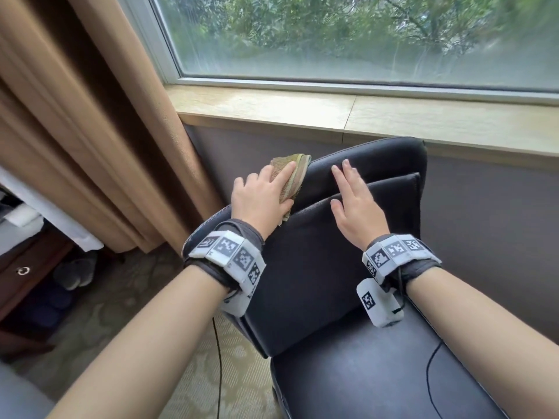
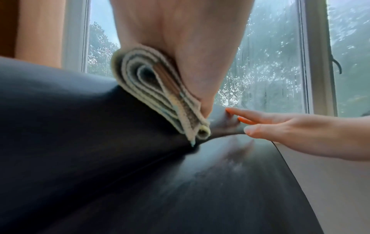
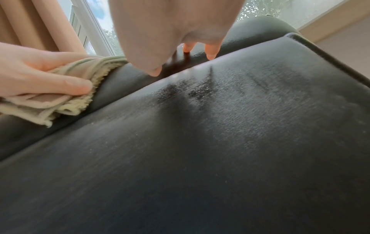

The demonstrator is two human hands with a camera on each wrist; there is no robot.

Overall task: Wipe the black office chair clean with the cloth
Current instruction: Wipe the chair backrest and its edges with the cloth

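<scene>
While the left hand (image 1: 260, 195) pinches the folded cloth (image 1: 292, 176) against the black office chair (image 1: 317, 267) back's edge, right hand (image 1: 354, 204) beside it, fingers straight, flat on the backrest.

Home or hotel bedroom: long tan pleated curtain (image 1: 75, 131), patterned beige carpet (image 1: 199, 388), dark wooden drawer unit (image 1: 27, 276), stone windowsill (image 1: 332, 110).

1. The black office chair (image 1: 317, 267) stands just in front of me, its backrest top on the far side, near the windowsill.
2. My left hand (image 1: 260, 195) presses the folded cloth (image 1: 295, 173) on the backrest's left edge.
3. My right hand (image 1: 354, 204) lies flat beside it, on the right.
</scene>
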